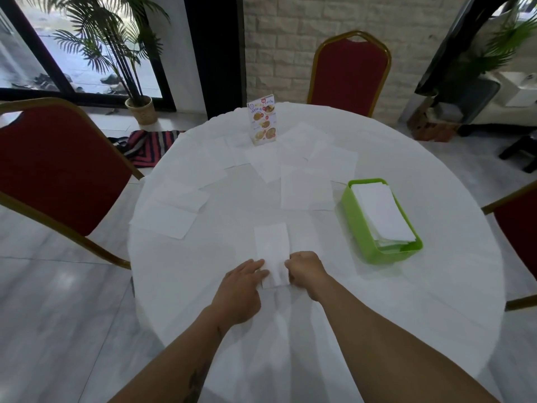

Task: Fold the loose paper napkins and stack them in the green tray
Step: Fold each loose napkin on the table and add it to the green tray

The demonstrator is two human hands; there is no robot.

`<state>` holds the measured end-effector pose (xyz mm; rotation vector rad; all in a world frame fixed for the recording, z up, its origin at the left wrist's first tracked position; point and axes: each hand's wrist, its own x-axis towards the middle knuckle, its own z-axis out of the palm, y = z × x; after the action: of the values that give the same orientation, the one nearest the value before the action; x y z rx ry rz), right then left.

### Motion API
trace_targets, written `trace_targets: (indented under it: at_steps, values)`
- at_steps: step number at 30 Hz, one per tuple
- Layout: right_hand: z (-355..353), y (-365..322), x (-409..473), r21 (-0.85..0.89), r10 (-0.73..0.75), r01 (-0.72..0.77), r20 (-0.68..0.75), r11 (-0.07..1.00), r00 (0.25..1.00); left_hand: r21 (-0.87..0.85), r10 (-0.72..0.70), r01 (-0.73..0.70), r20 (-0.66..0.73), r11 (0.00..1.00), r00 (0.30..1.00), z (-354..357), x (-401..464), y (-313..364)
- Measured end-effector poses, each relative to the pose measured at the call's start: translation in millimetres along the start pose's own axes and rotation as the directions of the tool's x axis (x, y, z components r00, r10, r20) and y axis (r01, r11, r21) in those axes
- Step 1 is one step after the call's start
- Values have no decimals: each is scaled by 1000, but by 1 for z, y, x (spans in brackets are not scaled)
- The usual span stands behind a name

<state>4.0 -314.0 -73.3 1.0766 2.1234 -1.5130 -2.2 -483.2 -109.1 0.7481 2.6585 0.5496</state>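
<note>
Both forearms reach in over the table's near edge.
Left hand [242, 282] and right hand [305, 271] pinch a folded napkin [273, 254] between them.

A round table [319, 301] fills the middle of the view. At its near centre lies a folded napkin [272, 251], long side pointing away from the person. The left hand [241, 286] rests on its near left edge, the right hand [308, 273] on its near right edge. To the right, near the table's edge, sits a tray [353, 219] holding a stack of folded napkins [383, 212]. Loose napkins [306, 189] lie spread across the far and left parts of the table. Behind them, near the far edge, stands a menu card [263, 120]. Chairs stand to the left [58, 167], behind [348, 74] and right [517, 225] of the table.
</note>
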Motion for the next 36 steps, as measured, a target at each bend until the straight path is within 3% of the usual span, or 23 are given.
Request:
trace_targets:
  at_steps: [4, 9, 15, 22, 25, 29, 32, 36]
  values:
    - [5, 2, 5, -20, -31, 31, -7, 999, 999, -65, -24, 23, -17, 998, 1000, -3, -1, 2]
    - [3, 0, 6, -162, -169, 160, -44, 974, 985, -178, -81, 71, -52, 981, 995, -1, -2, 6]
    - [-28, -9, 4, -242, -366, 341, -65, 908, 928, -394, -210, 105, -234, 913, 949, -9, 9, 31]
    - [-119, -33, 6, -244, -540, 496, -168, 834, 825, -500, -212, -31, -422, 865, 882, -27, 54, 100]
    - [-169, -35, 14, -238, -542, 494, -228, 836, 809, -491, -150, -104, -451, 865, 880, -25, 75, 135]
    - [-225, -14, 34, -174, -376, 337, -303, 925, 876, -455, -67, -147, -422, 879, 904, -12, 94, 174]
    - [-246, 3, 44, -161, -285, 247, -294, 956, 912, -405, -18, -144, -370, 903, 929, 1, 102, 197]
    - [-256, 8, 50, -158, -278, 243, -262, 957, 924, -330, 0, -95, -276, 939, 961, 9, 110, 219]
